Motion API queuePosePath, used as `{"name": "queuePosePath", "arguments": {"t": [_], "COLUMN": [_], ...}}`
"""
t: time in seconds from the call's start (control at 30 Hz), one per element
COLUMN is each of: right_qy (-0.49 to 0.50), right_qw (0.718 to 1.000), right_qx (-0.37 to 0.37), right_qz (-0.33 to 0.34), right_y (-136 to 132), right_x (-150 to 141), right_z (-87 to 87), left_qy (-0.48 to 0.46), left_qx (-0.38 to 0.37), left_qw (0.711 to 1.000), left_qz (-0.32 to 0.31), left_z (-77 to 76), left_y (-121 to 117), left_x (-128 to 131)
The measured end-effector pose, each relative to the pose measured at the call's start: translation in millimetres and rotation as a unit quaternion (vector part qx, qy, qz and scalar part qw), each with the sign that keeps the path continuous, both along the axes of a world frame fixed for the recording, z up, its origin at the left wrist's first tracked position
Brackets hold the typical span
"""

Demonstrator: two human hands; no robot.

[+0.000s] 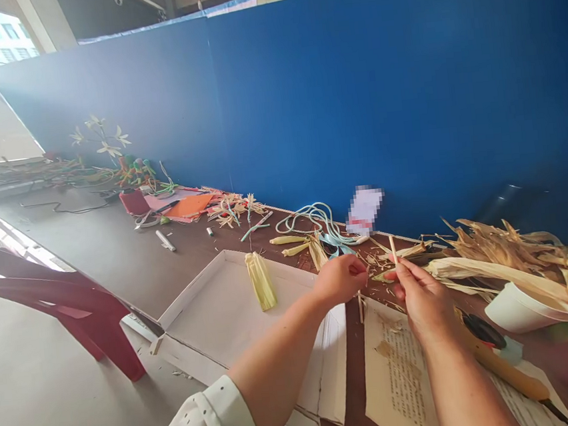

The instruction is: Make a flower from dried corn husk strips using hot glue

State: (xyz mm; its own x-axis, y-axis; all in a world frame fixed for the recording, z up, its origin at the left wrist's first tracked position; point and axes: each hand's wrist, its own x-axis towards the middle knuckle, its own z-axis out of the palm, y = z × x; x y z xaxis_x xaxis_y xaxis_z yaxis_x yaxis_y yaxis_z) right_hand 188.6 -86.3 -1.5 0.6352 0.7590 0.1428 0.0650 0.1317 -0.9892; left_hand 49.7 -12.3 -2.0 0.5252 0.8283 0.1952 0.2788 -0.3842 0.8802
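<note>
My right hand point(425, 296) pinches a thin pale stick point(392, 246) that points upward from between thumb and fingers. To its left, my left hand point(341, 280) is closed with the fingertips pressed together; anything in them is too small to make out. Both hands are raised over the brown table, a short gap apart. Beneath them lie scattered husk scraps and a printed paper point(397, 369) with brownish stains. A yellow-green piece of corn husk point(260, 282) on a thin wire lies in an open white cardboard box point(197, 308) left of my hands.
Dried corn husks point(508, 245) and a white cup point(529, 306) lie at the right, near a yellow-handled tool point(510, 372) with a dark cord. Light-blue cord point(309, 217) and husk flowers point(233, 211) sit along the blue partition point(352, 86). A red chair point(87, 312) stands at the left.
</note>
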Motion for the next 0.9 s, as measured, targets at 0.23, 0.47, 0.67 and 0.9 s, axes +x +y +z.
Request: {"name": "queuePosePath", "arguments": {"t": [0.23,0.47,0.67,0.9], "right_qy": [0.078,0.049,0.070,0.073], "right_qw": [0.987,0.987,0.993,0.994], "right_qx": [-0.059,-0.060,-0.026,-0.013], "right_qz": [0.127,0.142,0.092,0.083], "right_y": [-9,-5,-4,-6], "right_x": [-9,-7,-7,-6], "right_z": [16.0,2.0,5.1,9.0], "left_qy": [-0.189,-0.235,-0.186,-0.174], "left_qx": [-0.258,-0.293,-0.287,-0.286], "left_qw": [0.947,0.925,0.938,0.940], "left_qz": [-0.021,-0.064,-0.057,-0.060], "left_z": [5.0,-3.1,-5.1,-4.8], "left_y": [5,4,6,5], "left_x": [-1,4,4,3]}}
